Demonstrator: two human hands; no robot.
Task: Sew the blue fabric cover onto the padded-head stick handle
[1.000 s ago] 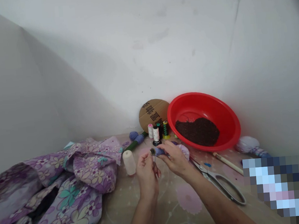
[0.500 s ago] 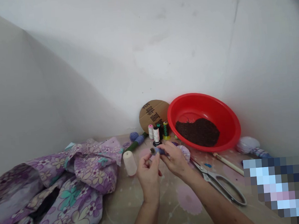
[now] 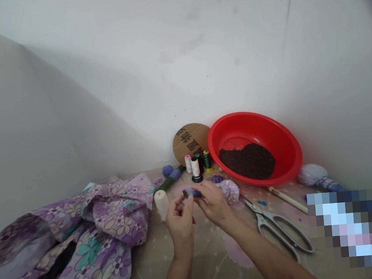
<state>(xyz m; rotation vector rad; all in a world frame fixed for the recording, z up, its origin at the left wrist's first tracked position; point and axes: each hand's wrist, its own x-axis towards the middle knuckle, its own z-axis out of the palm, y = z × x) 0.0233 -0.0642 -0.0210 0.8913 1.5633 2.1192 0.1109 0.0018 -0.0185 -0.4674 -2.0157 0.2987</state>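
Background: white wall behind a patterned tabletop [image 3: 211,258]
Left hand [image 3: 181,219]: fingertips pinching near the end of the blue-wrapped piece [image 3: 193,193]
Right hand [image 3: 213,199]: thumb and fingers gripping its other side
Piece: above the tabletop, right of the cream spool [image 3: 162,205]

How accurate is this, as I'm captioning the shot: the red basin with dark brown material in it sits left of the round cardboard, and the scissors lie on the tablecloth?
The basin's side is wrong: the head view shows the red basin to the right of the round cardboard. The dark brown material is in it, and the scissors lie on the tablecloth.
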